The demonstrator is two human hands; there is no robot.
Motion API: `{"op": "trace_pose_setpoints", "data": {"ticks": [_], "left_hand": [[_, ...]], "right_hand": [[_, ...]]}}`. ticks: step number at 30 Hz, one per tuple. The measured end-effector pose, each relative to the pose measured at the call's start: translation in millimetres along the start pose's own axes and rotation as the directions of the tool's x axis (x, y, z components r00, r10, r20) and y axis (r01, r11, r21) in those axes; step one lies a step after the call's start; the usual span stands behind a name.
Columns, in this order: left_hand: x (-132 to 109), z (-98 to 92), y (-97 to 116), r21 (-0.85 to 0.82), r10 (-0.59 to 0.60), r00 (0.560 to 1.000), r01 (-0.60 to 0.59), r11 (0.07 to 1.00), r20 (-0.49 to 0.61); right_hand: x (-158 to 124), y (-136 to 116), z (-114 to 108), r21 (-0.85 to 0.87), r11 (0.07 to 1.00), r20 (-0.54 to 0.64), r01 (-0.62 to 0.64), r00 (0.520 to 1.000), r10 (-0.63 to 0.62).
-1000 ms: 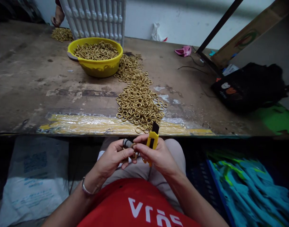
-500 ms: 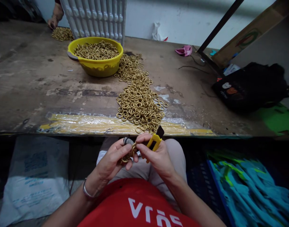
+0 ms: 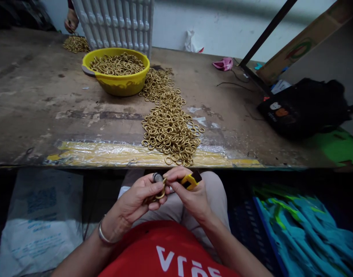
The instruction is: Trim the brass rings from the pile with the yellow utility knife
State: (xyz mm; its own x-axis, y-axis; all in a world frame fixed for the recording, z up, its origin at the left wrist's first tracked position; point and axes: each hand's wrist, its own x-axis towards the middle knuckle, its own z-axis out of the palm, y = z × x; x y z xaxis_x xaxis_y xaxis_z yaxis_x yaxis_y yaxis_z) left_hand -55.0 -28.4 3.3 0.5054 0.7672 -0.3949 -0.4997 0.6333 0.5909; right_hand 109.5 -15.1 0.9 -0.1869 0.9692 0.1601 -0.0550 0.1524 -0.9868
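Observation:
My left hand [image 3: 136, 198] is closed around several brass-coloured rings [image 3: 160, 193], above my lap. A dark grey wrapping [image 3: 157, 177] covers its index fingertip. Against these rings, my right hand [image 3: 195, 198] pinches with thumb and fingers, the fingertips of both hands almost meeting. A yellow utility knife [image 3: 190, 181] lies in the right hand, its dark end pointing up and right; the blade tip is hidden by the fingers. Just beyond my hands, a heap of loose rings [image 3: 170, 129] spreads over the worktable up to its taped front edge [image 3: 107, 154].
A yellow basin [image 3: 119, 84] full of rings stands behind left, before a grey ridged panel [image 3: 115, 23]. Another person's hand [image 3: 71, 21] is at a small ring pile [image 3: 76, 44]. A black bag [image 3: 303, 109] lies right; a blue crate [image 3: 268, 234] stands below.
The utility knife in my right hand has tipped from steeply upright to flatter, its dark end lower and further right. My left hand keeps the rings. The other person's hand has lifted slightly.

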Motion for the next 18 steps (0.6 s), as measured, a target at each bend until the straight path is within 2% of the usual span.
{"op": "trace_pose_setpoints", "data": {"ticks": [3,6,11,15,18], "left_hand": [[1.1,2.8,-0.9,-0.014,0.069,0.997,-0.070,0.997,-0.038],[0.6,3.5,-2.3,0.043,0.147,0.984,-0.143,0.989,-0.099],[0.3,1.5,-8.4,0.159,0.276,0.944,-0.249,0.955,-0.180],[0.7,0.1,-13.4,0.250,0.347,0.923,-0.301,0.920,-0.168],[-7.5,4.5,-13.5,0.346,0.373,0.913,-0.300,0.889,-0.166]], "right_hand": [[-0.9,-1.4,-1.7,-0.066,0.997,0.014,0.028,1.000,-0.027],[-5.4,-0.4,-4.5,-0.243,0.968,0.024,0.059,0.998,-0.055],[-16.5,6.8,-5.4,-0.570,0.815,0.166,0.103,0.986,-0.009],[-17.6,11.5,-2.0,-0.682,0.721,0.173,0.121,0.985,-0.001],[-10.6,16.9,-8.1,-0.770,0.632,0.127,0.089,0.992,0.014]]}}
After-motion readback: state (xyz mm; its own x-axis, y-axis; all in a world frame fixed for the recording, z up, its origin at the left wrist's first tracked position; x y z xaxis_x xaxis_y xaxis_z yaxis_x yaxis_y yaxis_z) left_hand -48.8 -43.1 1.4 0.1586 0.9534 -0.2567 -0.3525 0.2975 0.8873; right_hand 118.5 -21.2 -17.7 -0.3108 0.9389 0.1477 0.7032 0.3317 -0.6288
